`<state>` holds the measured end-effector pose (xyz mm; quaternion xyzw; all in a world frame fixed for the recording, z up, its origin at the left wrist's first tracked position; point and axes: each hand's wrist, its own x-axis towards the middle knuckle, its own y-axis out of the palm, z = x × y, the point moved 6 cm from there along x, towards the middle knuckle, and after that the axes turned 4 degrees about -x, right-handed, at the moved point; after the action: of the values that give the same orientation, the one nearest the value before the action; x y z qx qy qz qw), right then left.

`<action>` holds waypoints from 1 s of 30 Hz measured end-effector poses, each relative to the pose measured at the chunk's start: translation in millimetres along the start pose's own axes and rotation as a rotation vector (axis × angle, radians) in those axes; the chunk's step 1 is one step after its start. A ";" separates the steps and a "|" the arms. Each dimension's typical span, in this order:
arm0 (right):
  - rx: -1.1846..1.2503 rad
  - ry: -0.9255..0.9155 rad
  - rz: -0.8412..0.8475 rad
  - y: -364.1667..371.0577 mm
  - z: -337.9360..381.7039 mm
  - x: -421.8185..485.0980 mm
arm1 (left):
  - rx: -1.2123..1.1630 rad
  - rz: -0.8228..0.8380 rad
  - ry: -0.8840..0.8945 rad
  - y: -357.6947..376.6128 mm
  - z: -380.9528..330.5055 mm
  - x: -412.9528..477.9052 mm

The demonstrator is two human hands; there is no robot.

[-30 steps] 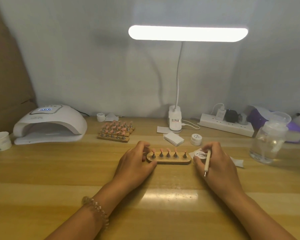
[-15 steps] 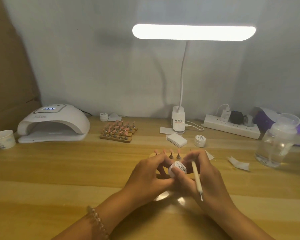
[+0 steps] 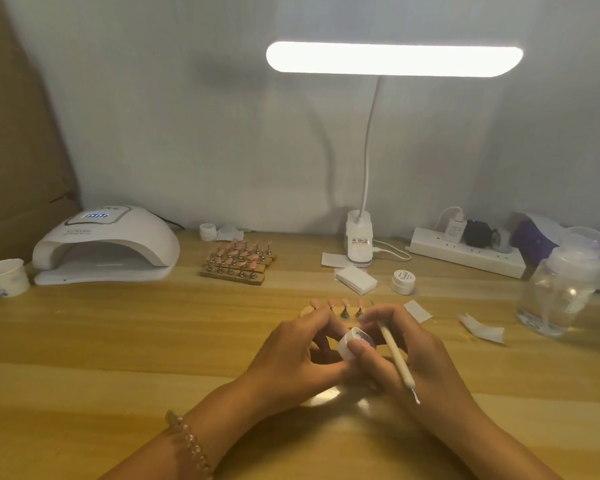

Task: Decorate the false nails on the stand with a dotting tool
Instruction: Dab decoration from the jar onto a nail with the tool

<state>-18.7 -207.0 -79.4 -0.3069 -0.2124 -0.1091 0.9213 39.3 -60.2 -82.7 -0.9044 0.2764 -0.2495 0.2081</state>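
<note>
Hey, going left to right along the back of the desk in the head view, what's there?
Paper cup → nail curing lamp → spare nail stands → desk lamp base → power strip → clear bottle.

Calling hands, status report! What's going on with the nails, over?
Left hand grips small white jar. Right hand holds dotting tool, thumb on jar. False nails on stand, behind hands, partly hidden.
</note>
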 end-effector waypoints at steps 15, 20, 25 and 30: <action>-0.286 -0.153 0.091 4.0 5.5 -0.3 | 0.035 0.017 0.029 -5.8 -2.5 -1.7; -0.184 -0.149 0.106 -2.6 6.7 0.4 | -0.105 0.084 -0.069 -4.1 6.5 -2.3; -0.112 0.012 -0.130 -27.4 -9.0 3.7 | 0.005 0.080 -0.054 -5.1 8.1 -0.7; -0.251 0.179 -0.248 -42.2 -33.3 4.7 | 0.079 0.086 -0.017 -0.5 5.8 -1.7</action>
<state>-17.7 -261.0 -79.4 -0.3801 -0.1506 -0.2742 0.8704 41.6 -57.5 -87.6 -0.8848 0.3034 -0.2435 0.2565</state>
